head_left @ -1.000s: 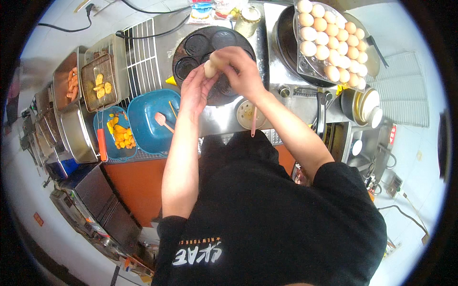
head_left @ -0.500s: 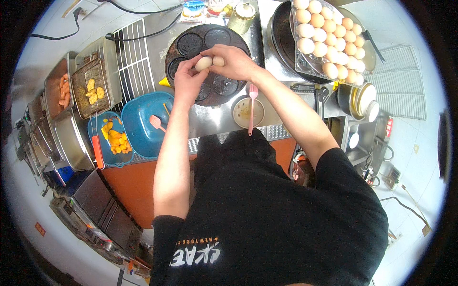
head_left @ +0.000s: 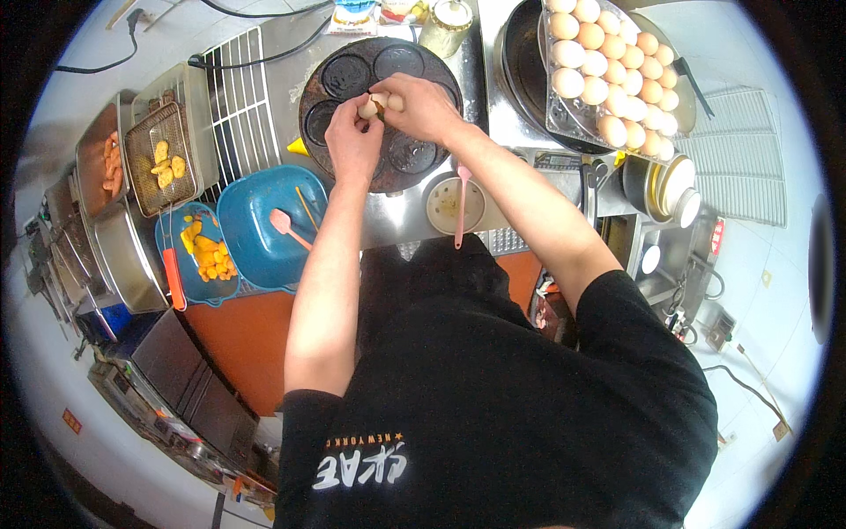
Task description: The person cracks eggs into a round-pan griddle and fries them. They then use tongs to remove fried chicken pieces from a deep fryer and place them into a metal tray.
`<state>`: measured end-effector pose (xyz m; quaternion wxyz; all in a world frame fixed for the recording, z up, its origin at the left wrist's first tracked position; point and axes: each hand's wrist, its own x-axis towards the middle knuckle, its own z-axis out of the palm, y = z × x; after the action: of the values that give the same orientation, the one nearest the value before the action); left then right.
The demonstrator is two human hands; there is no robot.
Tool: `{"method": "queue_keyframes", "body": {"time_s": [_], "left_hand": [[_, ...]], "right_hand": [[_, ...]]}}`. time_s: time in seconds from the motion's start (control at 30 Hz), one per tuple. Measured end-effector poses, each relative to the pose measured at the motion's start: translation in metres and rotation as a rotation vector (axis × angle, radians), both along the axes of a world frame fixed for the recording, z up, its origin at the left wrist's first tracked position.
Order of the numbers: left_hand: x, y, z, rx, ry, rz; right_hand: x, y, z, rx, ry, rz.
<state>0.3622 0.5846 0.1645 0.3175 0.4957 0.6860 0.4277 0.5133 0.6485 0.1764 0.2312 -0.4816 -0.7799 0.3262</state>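
Note:
Over a round dark griddle (head_left: pixel 330 113) with several round hollows, my two hands meet around pale eggs. Closed on an egg (head_left: pixel 367 110) is my left hand (head_left: pixel 354 145), its thumb and fingertips at the shell. A dark gap shows in the shell between the hands, so this egg looks cracked open. My right hand (head_left: pixel 423 108) touches the same egg with its fingertips and has a second egg (head_left: pixel 395 103) held against its fingers. Whether anything has run out is hidden by the hands.
A clear tray of eggs (head_left: pixel 608 75) stands at the upper right, over a black pan (head_left: pixel 520 79). Near me, a pink brush (head_left: pixel 463 198) rests across a bowl (head_left: pixel 441 220). On the left are a blue container (head_left: pixel 251 256), yellow chunks (head_left: pixel 211 257) and a frying basket (head_left: pixel 141 145).
The egg between my hands has gone from looking whole to showing a dark gap. My hands have shifted slightly up, and my left hand has turned a little.

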Motion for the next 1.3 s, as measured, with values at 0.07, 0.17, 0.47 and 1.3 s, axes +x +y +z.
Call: {"method": "queue_keyframes", "body": {"time_s": [0.07, 0.17, 0.47, 1.3], "left_hand": [[-0.002, -0.001, 0.003, -0.016, 0.035, -0.025], [-0.009, -0.001, 0.019, -0.028, 0.150, -0.133], [-0.024, -0.003, 0.123, 0.317, 0.253, -0.313], [-0.068, -0.118, 0.116, 0.327, -1.577, -0.100]], "right_hand": [[0.006, 0.001, -0.002, 0.061, -0.023, 0.069], [0.013, 0.003, 0.009, 0.213, -0.057, 0.148], [0.030, -0.006, 0.117, 0.487, -0.028, 0.179], [0.190, -0.072, 0.236, 0.190, -0.666, -0.547]]}}
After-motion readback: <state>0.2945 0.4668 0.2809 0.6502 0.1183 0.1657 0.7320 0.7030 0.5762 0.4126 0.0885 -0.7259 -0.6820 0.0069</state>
